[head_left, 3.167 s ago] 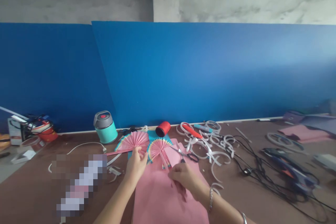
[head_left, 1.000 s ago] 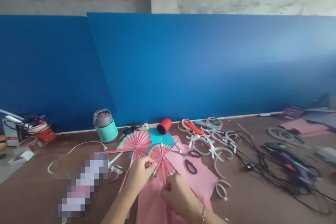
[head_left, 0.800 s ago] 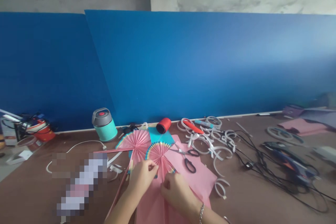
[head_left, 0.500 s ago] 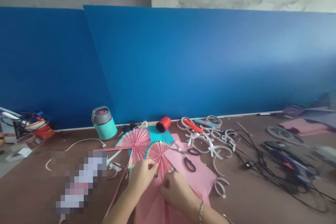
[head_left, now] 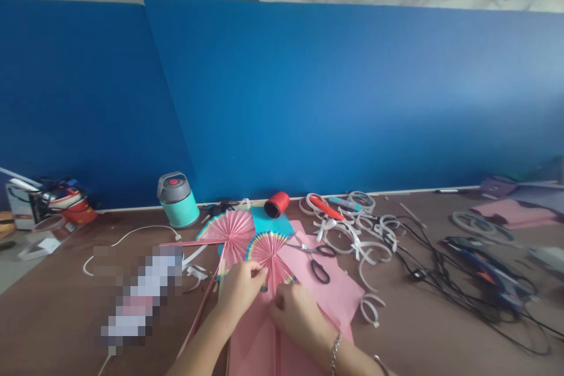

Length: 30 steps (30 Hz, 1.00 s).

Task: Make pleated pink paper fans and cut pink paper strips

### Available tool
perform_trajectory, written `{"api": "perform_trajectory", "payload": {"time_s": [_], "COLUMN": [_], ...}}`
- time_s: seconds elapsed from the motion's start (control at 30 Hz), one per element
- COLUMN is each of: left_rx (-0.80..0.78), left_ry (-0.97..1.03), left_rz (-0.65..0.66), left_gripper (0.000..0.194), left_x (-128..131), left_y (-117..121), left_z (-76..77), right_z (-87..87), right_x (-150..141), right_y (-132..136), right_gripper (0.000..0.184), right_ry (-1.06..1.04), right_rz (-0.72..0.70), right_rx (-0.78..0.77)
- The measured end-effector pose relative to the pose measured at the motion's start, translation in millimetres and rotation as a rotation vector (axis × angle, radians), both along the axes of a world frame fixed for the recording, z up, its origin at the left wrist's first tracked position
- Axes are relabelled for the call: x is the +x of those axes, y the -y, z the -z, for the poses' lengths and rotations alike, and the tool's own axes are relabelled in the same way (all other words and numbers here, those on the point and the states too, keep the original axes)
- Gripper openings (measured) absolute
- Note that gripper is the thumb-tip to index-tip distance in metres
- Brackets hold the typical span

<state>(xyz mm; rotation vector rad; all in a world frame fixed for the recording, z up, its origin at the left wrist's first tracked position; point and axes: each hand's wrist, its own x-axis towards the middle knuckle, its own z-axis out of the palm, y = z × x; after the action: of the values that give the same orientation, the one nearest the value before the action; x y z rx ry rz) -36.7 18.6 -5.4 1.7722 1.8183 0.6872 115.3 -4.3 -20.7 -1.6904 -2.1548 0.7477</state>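
A pleated pink paper fan (head_left: 270,248) with a blue and yellow edge lies spread in front of me. My left hand (head_left: 243,288), fingers pinched together, is at the fan's lower left edge. At its lower right, my right hand (head_left: 294,308) is curled closed; what its fingers hold is hidden. A second pink fan (head_left: 233,227) lies to the left, overlapping the first. Pink paper sheets (head_left: 251,341) lie under both hands. Black-handled scissors (head_left: 315,258) rest on the pink paper to the right. Behind the fans, a spool of red thread (head_left: 277,204) lies on a blue sheet (head_left: 282,224).
A teal jar (head_left: 178,202) with a grey lid stands back left. Curled white strips (head_left: 341,235), a red tool (head_left: 325,207) and a blue marker (head_left: 345,204) lie right of the spool. Black cables (head_left: 434,270) and a glue gun (head_left: 487,270) are farther right. A blue panel (head_left: 308,94) borders the table.
The camera view has shifted slightly. Both hands stay almost in the same place by the fan, with their fingers still closed.
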Motion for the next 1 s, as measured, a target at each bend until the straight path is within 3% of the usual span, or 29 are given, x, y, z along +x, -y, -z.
{"api": "perform_trajectory", "payload": {"time_s": [0.4,0.73,1.0], "left_rx": [-0.044,-0.097,-0.114], "left_ry": [0.075,-0.005,0.002], "left_rz": [0.009,-0.037,-0.047], "left_gripper": [0.025,0.011,0.013], "left_x": [4.1,6.6,7.1], "left_y": [3.5,4.6,4.9], "left_z": [-4.0,-6.7,-9.2], "right_z": [-9.0,-12.2,-12.3], "right_x": [-4.4,-5.5,-4.6], "right_y": [1.9,0.1,0.0], "right_gripper": [0.015,0.009,0.008], "right_ry": [0.043,0.030,-0.019], "right_rz": [-0.011,-0.011,-0.011], "right_rx": [-0.031,-0.051,-0.060]}}
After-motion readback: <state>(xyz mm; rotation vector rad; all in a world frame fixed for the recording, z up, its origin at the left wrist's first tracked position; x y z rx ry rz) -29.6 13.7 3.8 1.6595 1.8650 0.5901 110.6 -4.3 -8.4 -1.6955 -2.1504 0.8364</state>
